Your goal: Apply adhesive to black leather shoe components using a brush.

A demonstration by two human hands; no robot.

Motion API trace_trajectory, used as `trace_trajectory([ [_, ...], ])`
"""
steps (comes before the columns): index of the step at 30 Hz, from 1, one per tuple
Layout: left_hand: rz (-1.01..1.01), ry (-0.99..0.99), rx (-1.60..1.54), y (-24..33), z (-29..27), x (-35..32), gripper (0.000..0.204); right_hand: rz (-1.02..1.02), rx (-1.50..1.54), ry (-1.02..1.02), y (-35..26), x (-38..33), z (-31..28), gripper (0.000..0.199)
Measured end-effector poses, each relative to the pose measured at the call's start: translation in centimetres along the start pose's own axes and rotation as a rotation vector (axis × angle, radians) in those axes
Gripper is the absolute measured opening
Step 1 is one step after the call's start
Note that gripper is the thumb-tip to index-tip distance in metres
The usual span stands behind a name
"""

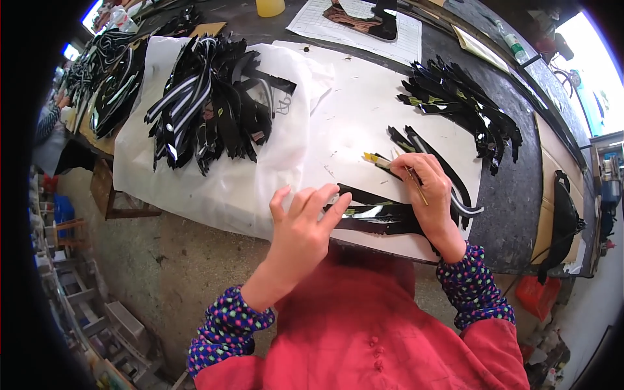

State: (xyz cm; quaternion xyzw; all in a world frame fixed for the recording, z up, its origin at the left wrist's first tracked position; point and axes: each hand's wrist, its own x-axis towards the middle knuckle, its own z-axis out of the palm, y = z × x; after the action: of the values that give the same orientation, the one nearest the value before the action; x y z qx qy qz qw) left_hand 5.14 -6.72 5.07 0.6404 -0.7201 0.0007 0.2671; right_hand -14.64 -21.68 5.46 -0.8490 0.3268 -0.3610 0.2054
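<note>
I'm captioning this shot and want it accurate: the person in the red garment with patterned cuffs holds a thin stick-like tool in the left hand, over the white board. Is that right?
Not quite: the head view shows the thin stick-like tool in the right hand, not the left hand. The red garment, patterned cuffs and white board are correct.

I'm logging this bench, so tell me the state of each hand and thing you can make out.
Left hand: fingers spread beside black pieces
Right hand: closed on slim stick
Slim stick: gripped, tilted
Near black piece: lying flat, glossy
Left pile: loosely heaped
Right pile: fanned out
Translucent sheet: wrinkled, spread under left pile
</note>
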Motion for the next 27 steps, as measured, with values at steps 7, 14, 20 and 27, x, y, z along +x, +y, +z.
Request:
trace_trajectory([
  [7, -0.066, 0.013, 0.262, 2.0, 1.4, -1.9, 0.054, -0.31, -0.329, -0.066, 0.0, 0.9, -0.8, 0.029],
  [14, -0.068, 0.004, 0.251, 1.9, 1.1, -2.1, 0.055, -0.336, -0.313, -0.067, 0.7, 0.9, -0.9, 0.03],
  [20, -0.037, -0.036, 0.273, 2.1, 0.9, -2.1, 0.056, -0.317, -0.317, 0.0, 1.0, 1.0, -0.6, 0.026],
  [27, -0.059, -0.034, 0.272, 2.2, 1.1, -2.3, 0.055, 0.141, 0.336, -0.206, -3.1, 1.2, -1.3, 0.018],
])
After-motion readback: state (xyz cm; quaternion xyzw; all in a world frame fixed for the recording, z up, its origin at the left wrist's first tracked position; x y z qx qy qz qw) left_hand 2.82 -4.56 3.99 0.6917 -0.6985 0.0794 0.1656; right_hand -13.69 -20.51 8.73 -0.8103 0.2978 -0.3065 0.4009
